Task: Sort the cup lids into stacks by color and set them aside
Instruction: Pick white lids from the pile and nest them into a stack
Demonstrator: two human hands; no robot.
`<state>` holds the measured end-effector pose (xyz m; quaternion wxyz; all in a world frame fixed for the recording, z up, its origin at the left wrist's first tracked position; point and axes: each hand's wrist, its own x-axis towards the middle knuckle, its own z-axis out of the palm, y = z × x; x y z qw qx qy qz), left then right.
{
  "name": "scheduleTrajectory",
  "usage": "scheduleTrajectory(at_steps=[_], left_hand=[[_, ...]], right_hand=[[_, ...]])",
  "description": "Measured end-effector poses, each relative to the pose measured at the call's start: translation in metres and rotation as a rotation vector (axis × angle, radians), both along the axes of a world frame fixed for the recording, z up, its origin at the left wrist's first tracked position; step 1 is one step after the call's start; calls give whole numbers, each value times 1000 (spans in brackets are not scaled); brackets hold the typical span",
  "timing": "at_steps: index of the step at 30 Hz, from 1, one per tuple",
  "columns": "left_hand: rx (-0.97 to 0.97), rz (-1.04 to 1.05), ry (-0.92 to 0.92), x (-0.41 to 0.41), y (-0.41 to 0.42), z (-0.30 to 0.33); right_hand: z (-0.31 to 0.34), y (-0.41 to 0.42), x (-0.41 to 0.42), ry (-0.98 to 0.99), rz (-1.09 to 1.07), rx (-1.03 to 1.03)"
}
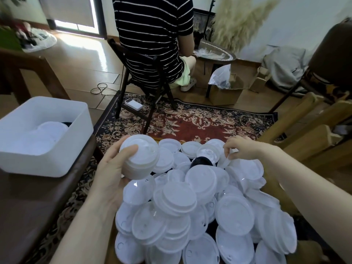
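Living room: patterned rug (190, 121), wood floor, someone seated on a chair (137, 73) with their back to us. White bin (45, 141) sits on a dark bench at left with a few white lids inside.

Lid pile (200, 206) is heaped right in front of us, nearly all white, some translucent. One black lid (201, 162) is half buried near the far side of the heap.

Our left hand (112, 176) grips a stack (140, 159) of white lids, fingers and thumb curled round its side, held just above the near-left edge of the heap. Stack axis tilts up and away from us, tops facing the camera.

Our right hand (242, 148) is at the far right of the heap, fingertips pinching the rim of a clear lid (224, 161).

Handling, our read:
- thin moulded plastic, very light, flexes if squeezed
- slick, and they nest, so two can lift as one
- take by the rim, thumb against fingers, not across the flat top
- loose lids lie at all angles, many overlapped; flat disc, so no real long axis, only top up or down
- heap looks ready to slide if we pull from low down
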<state>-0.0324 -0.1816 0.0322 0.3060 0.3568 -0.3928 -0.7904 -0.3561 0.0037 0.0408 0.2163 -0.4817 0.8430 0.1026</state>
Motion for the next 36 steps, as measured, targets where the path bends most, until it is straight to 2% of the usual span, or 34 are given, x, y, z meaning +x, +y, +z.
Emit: scheduleTrajectory(at_steps=[2,4,8,10,15,17,20,22,24,31,36], left_hand=[[-5,-23,0,0,2,0],[-18,-37,-4,0,3,2],[-20,-64,-8,-2,8,3],[-20,-82,-15,-4,12,4],[-31,-111,-17,-8,25,9],[-33,-127,-11,-8,29,11],[-44,-151,-6,-8,34,13],[-38,-159,-2,-8,35,15],[-12,-141,-4,-7,34,16],[30,-129,13,-2,31,19],[37,-150,-28,-1,28,17]], right_hand=[[19,7,-2,-107,-65,-38],[37,17,3,-273,-177,-165],[54,29,29,-600,-455,-703],[54,29,50,-804,-644,-859],[50,18,109,-1361,-929,-942],[49,9,135,-1544,-967,-952],[47,-7,171,-1706,-959,-935],[42,-17,188,-1736,-944,-918],[38,-25,199,-1675,-928,-932],[26,-37,224,-1262,-947,-1156],[22,-46,237,-926,-897,-1193]])
